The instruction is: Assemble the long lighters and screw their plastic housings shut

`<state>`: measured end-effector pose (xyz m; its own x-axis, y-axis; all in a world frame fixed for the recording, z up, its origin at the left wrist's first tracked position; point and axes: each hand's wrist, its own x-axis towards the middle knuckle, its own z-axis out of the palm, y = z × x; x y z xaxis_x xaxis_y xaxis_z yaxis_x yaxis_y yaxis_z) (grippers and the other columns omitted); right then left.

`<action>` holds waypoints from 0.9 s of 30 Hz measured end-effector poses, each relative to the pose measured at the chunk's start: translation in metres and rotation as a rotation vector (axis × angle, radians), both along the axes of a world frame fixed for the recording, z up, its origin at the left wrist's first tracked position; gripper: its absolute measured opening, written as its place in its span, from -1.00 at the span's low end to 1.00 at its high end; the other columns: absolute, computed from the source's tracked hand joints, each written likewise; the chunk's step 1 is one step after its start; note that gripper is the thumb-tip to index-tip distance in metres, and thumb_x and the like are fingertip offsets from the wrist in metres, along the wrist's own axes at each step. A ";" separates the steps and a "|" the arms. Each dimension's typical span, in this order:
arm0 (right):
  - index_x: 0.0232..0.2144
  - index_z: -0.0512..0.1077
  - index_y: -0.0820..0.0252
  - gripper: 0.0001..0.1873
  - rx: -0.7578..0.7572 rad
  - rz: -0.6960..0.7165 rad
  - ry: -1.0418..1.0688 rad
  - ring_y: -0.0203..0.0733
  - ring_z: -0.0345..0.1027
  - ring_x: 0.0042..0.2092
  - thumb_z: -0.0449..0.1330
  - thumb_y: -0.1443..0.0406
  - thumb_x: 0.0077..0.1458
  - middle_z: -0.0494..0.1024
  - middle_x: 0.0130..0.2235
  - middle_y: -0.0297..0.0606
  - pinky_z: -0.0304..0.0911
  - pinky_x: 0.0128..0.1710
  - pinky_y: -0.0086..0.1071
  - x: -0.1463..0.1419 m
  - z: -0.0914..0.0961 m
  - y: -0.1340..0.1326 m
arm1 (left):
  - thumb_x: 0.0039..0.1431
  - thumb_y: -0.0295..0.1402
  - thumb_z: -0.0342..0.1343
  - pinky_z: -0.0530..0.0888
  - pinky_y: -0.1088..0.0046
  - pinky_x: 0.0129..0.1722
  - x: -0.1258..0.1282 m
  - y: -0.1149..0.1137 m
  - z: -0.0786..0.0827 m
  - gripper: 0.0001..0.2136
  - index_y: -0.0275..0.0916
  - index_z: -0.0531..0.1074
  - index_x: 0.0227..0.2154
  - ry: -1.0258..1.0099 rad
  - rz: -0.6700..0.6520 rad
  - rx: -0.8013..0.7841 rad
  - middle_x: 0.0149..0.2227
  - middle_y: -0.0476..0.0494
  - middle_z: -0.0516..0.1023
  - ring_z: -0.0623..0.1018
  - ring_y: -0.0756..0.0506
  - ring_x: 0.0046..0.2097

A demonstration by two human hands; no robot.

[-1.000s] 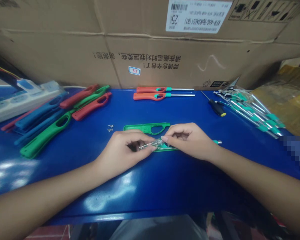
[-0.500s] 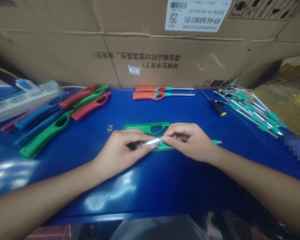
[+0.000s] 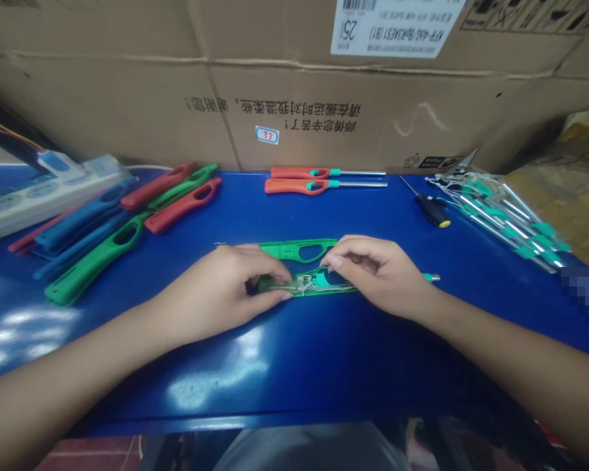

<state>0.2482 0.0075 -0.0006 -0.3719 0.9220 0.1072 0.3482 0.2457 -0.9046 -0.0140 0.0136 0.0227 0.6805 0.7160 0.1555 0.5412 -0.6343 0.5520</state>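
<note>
A green lighter casing half lies in front of me, with a teal trigger part, white wires and a clear tube-like fuel tank inside it. My left hand is closed around its left end, thumb in front and fingers behind, on the tank and casing. Over the trigger area, my right hand has thumb and forefinger pinched together; anything between them is too small to make out. Just behind lies another green casing half, partly covered by both hands. A metal tip sticks out beyond my right hand.
Red, blue and green casings lie at the left beside a white power strip. Two orange lighters rest at the back before a cardboard box. A screwdriver and several metal lighter tubes lie at the right.
The clear tank, tilted between both hands before, now lies down in the green casing half. My left hand has lowered with it, and my right fingers have come off the tank.
</note>
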 end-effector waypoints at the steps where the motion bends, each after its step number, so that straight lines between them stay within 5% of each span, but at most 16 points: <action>1: -0.31 0.56 0.20 -0.78 0.003 0.005 -0.006 -0.19 0.41 -0.24 0.18 0.22 0.31 0.58 -0.26 -0.17 0.27 -0.35 -0.37 0.000 0.001 0.000 | 0.26 -0.30 0.27 0.47 0.49 -0.29 0.000 0.000 0.000 -0.89 -0.12 0.65 -0.19 0.013 -0.014 -0.017 -0.28 -0.03 0.68 0.60 -0.03 -0.30; 5: -0.32 0.55 0.20 -0.78 0.060 0.028 -0.052 -0.24 0.39 -0.30 0.17 0.24 0.32 0.56 -0.29 -0.20 0.23 -0.40 -0.38 0.000 0.002 -0.002 | 0.26 -0.28 0.27 0.48 0.48 -0.31 0.000 -0.001 -0.003 -0.88 -0.13 0.63 -0.20 0.034 0.000 -0.063 -0.21 -0.06 0.66 0.60 -0.04 -0.32; 9: -0.24 0.55 0.18 -0.85 0.282 0.114 -0.145 -0.30 0.33 -0.38 0.16 0.30 0.32 0.55 -0.28 -0.23 0.23 -0.42 -0.38 0.001 0.004 -0.005 | 0.29 -0.30 0.24 0.50 0.46 -0.25 -0.001 -0.003 -0.005 -0.87 -0.14 0.63 -0.16 0.055 0.010 -0.054 -0.18 -0.08 0.64 0.60 -0.05 -0.29; 13: -0.03 0.54 0.16 -0.78 0.526 0.264 -0.290 -0.15 0.43 -0.06 0.15 0.34 0.33 0.56 -0.05 -0.13 0.37 -0.04 -0.24 0.007 0.005 -0.005 | 0.26 -0.30 0.28 0.48 0.46 -0.32 -0.003 -0.002 -0.004 -0.86 -0.15 0.63 -0.15 0.052 -0.004 -0.073 -0.19 -0.06 0.63 0.59 -0.03 -0.34; 18: 0.19 0.45 0.15 -0.62 0.686 0.464 -0.611 0.09 0.25 0.29 0.11 0.27 0.38 0.36 0.33 0.00 0.22 0.22 0.06 0.015 0.005 -0.002 | 0.28 -0.35 0.27 0.49 0.46 -0.21 -0.002 -0.001 -0.003 -0.91 -0.15 0.65 -0.21 0.004 -0.017 -0.067 -0.23 -0.03 0.64 0.62 -0.03 -0.25; 21: 0.23 0.41 0.20 -0.59 0.718 0.515 -0.714 0.10 0.21 0.33 0.05 0.27 0.42 0.24 0.42 0.01 0.19 0.25 0.09 0.012 0.006 -0.004 | 0.26 -0.36 0.28 0.49 0.46 -0.21 -0.002 -0.001 -0.004 -0.92 -0.17 0.65 -0.23 -0.010 -0.008 -0.066 -0.24 -0.03 0.63 0.62 -0.02 -0.26; 27: 0.19 0.43 0.24 -0.61 0.729 0.510 -0.733 0.08 0.28 0.27 0.06 0.26 0.41 0.33 0.37 -0.01 0.22 0.21 0.06 0.008 0.015 -0.009 | 0.28 -0.35 0.26 0.50 0.44 -0.20 -0.002 -0.002 -0.004 -0.91 -0.18 0.65 -0.23 0.012 -0.007 -0.047 -0.24 -0.04 0.63 0.62 -0.03 -0.26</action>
<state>0.2564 -0.0014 0.0142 -0.8768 0.4546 0.1568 0.4417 0.8902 -0.1113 -0.0161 0.0118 0.0183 0.6875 0.7173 0.1135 0.5436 -0.6119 0.5746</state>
